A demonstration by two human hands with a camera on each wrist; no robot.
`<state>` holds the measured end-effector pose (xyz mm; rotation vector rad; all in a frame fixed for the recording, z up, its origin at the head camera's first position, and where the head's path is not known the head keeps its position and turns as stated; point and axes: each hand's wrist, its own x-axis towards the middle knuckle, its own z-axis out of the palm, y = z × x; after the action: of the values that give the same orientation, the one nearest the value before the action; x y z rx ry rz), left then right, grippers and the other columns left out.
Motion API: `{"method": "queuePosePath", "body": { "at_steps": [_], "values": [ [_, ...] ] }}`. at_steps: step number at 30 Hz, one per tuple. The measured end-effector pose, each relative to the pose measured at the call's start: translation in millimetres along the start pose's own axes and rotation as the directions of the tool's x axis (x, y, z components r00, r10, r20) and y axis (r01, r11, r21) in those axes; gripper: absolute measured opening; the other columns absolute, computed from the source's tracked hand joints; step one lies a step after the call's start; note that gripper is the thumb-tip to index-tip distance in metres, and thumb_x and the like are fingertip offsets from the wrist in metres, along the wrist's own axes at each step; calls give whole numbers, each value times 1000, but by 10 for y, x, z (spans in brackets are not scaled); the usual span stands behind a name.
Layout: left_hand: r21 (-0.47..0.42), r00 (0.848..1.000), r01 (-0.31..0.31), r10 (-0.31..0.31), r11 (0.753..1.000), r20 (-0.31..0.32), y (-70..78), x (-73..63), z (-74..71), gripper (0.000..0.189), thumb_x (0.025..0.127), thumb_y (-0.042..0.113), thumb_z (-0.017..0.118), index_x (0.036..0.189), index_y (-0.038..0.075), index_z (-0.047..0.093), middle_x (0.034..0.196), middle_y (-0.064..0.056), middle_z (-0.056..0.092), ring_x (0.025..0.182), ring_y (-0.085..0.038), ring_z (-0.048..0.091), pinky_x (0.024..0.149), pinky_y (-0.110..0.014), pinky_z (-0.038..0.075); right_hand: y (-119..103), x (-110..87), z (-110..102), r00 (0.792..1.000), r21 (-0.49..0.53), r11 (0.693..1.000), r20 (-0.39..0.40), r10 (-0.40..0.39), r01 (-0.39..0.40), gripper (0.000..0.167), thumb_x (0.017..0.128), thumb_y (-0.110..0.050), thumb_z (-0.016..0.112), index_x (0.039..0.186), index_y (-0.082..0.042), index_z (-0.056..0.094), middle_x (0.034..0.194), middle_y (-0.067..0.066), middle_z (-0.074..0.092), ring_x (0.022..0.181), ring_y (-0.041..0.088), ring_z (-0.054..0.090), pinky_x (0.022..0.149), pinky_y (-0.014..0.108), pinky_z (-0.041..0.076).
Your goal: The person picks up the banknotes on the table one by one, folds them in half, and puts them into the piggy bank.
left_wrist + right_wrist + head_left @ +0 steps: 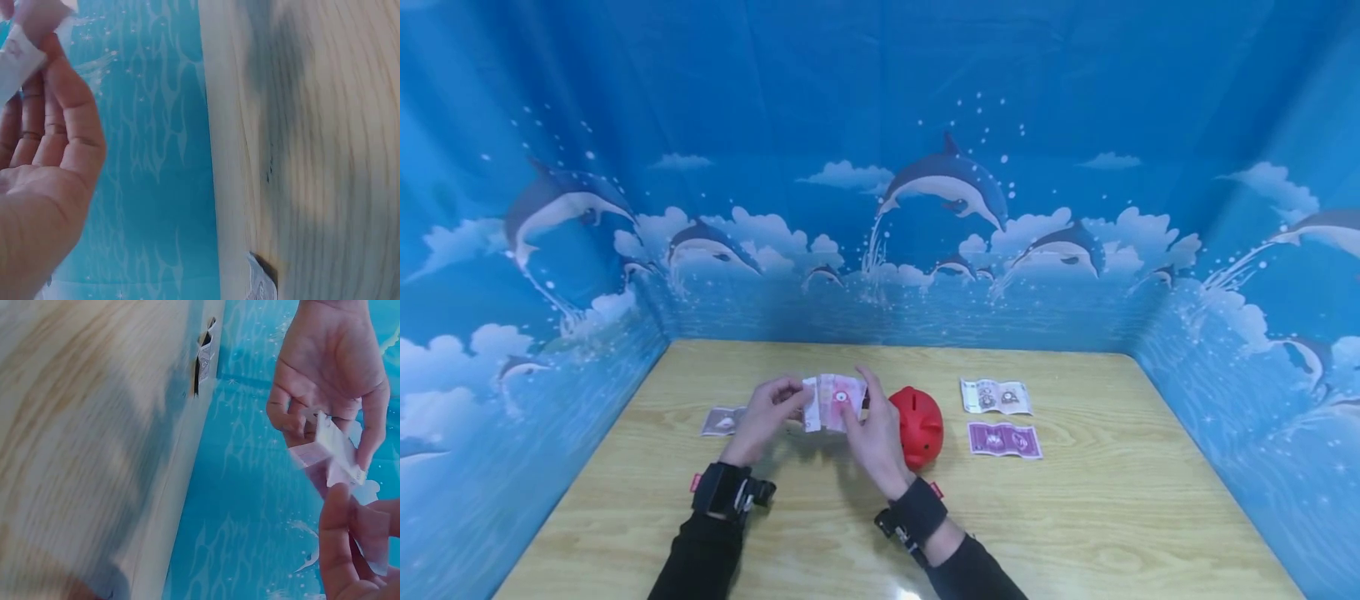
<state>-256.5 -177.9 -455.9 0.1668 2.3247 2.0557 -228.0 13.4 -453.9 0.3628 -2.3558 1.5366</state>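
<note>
My left hand (767, 417) and right hand (876, 437) hold creased pink and white play banknotes (829, 407) above the wooden table. In the head view the right thumb presses on the pink face, while the left fingertips pinch the white edge. The left wrist view shows my left hand (59, 125) with a white banknote end (19, 59) at its fingertips. From the right wrist view, the folded paper (334, 447) spans both hands. Close beside my right hand stands a red piggy bank (919, 427), slot upward, partly behind that hand.
Two banknotes lie right of the piggy bank: a pale one (996, 397) behind a purple one (1004, 440). A greyish banknote (722, 421) lies left, partly behind my left hand. A blue dolphin curtain (880, 292) closes off the back and sides of the table (1112, 500).
</note>
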Motion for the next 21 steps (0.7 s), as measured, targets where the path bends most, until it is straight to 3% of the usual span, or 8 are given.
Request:
{"method": "queuePosePath", "body": {
  "at_steps": [5, 10, 13, 17, 21],
  "values": [
    [53, 998, -55, 56, 997, -1, -12, -6, 39, 28, 89, 22, 72, 104, -2, 67, 94, -4, 69, 83, -13, 63, 72, -26, 53, 1, 0, -8, 1000, 13, 1000, 12, 8, -8, 57, 92, -7, 65, 145, -17, 44, 110, 10, 69, 88, 15, 64, 57, 19, 54],
    [67, 994, -99, 101, 993, -37, 0, -24, 92, 31, 86, 20, 76, 109, -1, 70, 119, -13, 67, 110, -21, 62, 85, -23, 54, 6, -4, -6, 999, 54, 998, 47, 9, -11, 55, 94, -7, 62, 145, -16, 45, 118, 10, 68, 97, 21, 66, 67, 20, 57],
    [80, 988, -147, 150, 986, -30, 7, -21, 122, 29, 85, 17, 76, 107, -1, 71, 127, -14, 64, 121, -26, 57, 91, -28, 54, 7, -4, -1, 998, 75, 997, 66, 8, -13, 53, 96, -9, 61, 146, -15, 45, 122, 10, 67, 99, 22, 68, 71, 21, 58],
    [153, 970, -240, 241, 959, 10, 1, -18, 163, 25, 87, 15, 74, 107, 1, 73, 129, -16, 62, 123, -32, 54, 94, -44, 53, -2, -10, -1, 995, 113, 993, 98, 6, -17, 52, 98, -11, 59, 147, -14, 43, 128, 13, 65, 106, 25, 68, 75, 24, 58],
    [219, 963, -267, 268, 939, 26, -6, -20, 193, 22, 87, 18, 74, 104, 4, 74, 130, -14, 61, 122, -33, 55, 92, -48, 53, -12, -13, 2, 991, 149, 988, 134, 17, -37, 53, 100, -11, 55, 150, -14, 39, 131, 18, 62, 111, 29, 67, 78, 27, 59]
  ]
}}
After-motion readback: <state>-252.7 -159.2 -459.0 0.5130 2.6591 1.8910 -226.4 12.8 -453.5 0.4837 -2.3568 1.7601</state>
